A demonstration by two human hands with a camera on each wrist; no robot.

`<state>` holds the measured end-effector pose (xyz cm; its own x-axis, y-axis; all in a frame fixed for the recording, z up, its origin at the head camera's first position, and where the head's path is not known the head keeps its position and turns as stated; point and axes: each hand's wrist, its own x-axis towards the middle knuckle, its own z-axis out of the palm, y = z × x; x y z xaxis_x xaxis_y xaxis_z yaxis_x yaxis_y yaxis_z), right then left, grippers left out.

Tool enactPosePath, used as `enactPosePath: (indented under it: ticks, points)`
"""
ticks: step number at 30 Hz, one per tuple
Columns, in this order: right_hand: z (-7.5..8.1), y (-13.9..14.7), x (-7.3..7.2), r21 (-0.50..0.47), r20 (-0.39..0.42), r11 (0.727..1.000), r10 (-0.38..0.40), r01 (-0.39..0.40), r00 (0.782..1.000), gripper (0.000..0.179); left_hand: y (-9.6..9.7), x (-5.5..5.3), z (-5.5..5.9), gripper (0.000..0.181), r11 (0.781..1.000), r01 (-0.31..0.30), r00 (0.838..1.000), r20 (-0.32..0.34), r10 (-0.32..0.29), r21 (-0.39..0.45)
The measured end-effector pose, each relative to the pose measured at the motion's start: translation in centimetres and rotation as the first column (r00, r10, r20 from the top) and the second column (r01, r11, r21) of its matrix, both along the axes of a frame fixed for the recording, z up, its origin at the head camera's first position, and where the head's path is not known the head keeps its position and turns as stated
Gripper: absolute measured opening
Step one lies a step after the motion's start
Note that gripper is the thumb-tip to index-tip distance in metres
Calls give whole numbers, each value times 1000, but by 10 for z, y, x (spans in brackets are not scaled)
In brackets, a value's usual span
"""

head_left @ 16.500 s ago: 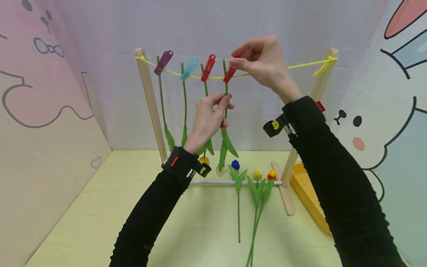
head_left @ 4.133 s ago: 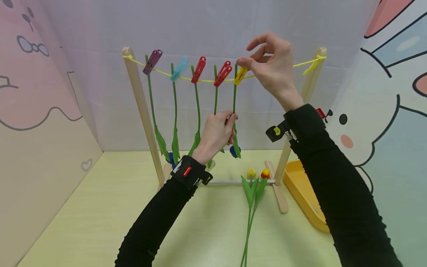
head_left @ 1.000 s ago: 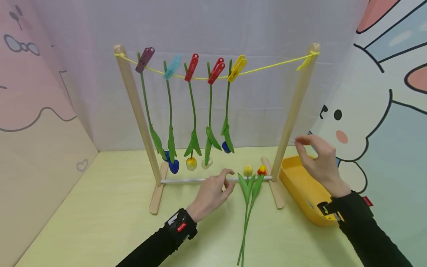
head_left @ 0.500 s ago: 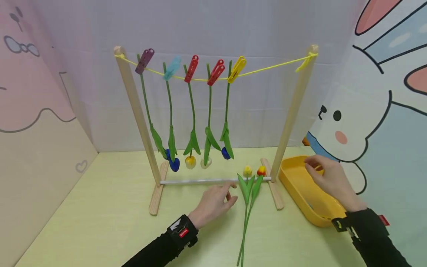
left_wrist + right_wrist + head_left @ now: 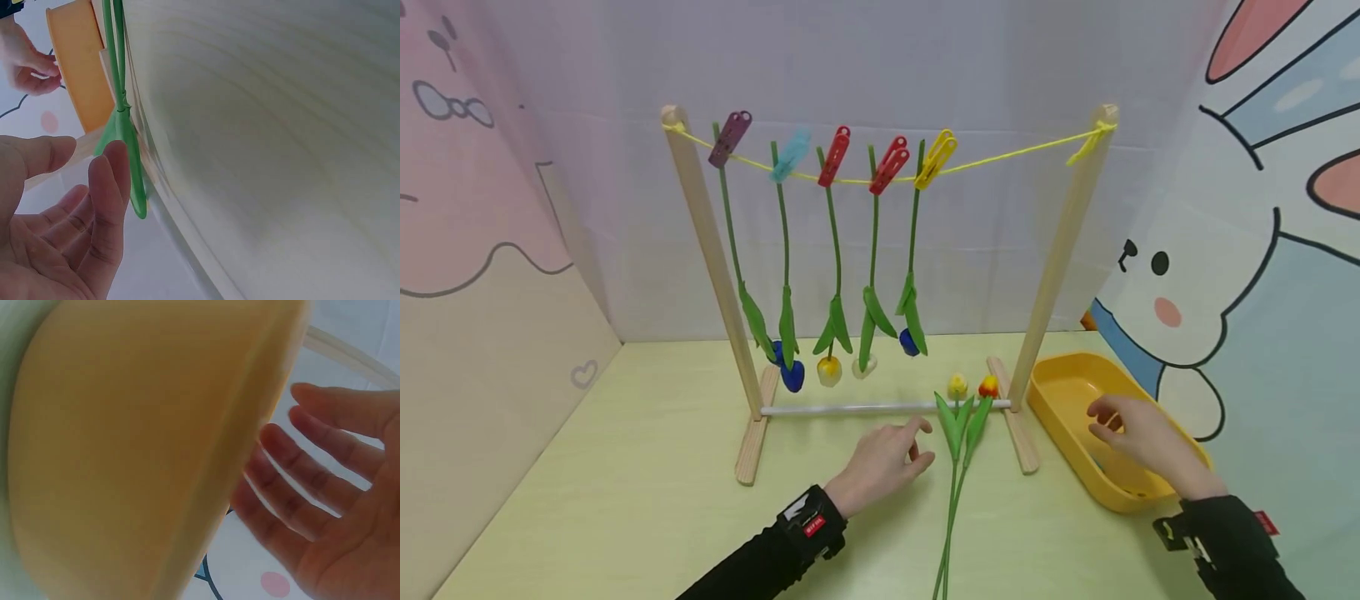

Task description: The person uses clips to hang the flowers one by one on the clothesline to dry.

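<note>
My left hand [image 5: 883, 467] hovers over the table with loosely bent fingers and holds nothing. Just right of it lie two artificial tulips, one yellow [image 5: 957, 385] and one red-and-yellow [image 5: 988, 387], their green stems crossing. Over the yellow tray [image 5: 1051, 367] is my right hand [image 5: 1142, 433], fingers relaxed and nothing visible between them; in the right wrist view they are by the rim. Several tulips hang head down from a yellow string [image 5: 1000, 157], held by a purple clothespin [image 5: 730, 139], a light blue one [image 5: 791, 155], two red ones [image 5: 834, 156] and a yellow one [image 5: 936, 158].
The string spans two wooden posts [image 5: 707, 242] with wooden feet [image 5: 749, 450]. A pale rod [image 5: 850, 409] joins the posts low down. Small items, partly hidden by my right hand, lie in the tray. Printed panels [image 5: 1247, 317] stand at both sides.
Since the oldest frame, a blue tulip has gone from the table to the string, under a yellow clothespin. Both hands have let go and come down; the right has moved over the tray.
</note>
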<state>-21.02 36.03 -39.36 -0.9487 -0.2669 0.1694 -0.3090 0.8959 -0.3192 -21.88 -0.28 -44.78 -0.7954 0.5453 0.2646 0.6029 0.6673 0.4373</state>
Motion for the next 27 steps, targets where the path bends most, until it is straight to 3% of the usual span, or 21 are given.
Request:
enactPosePath:
  ticks: [6, 13, 20, 27]
  points:
    - [-8, 5, 0, 30, 159, 1000, -8, 3, 987, 19, 0, 1, -1, 33, 1000, 4, 1000, 26, -4, -4]
    - [-16, 4, -2, 55, 341, 996, -79, 64, 937, 17, -1, 1, -3, 31, 1000, 4, 1000, 11, -3, -10]
    - [-25, 5, -1, 27, 330, 998, -62, 56, 942, 13, -1, 1, -4, 32, 1000, -1, 1000, 19, 1, -16]
    - [-28, 2, -1, 33, 348, 996, -91, 85, 933, 16, -1, 2, -5, 31, 1000, 0, 999, 33, 1, -8]
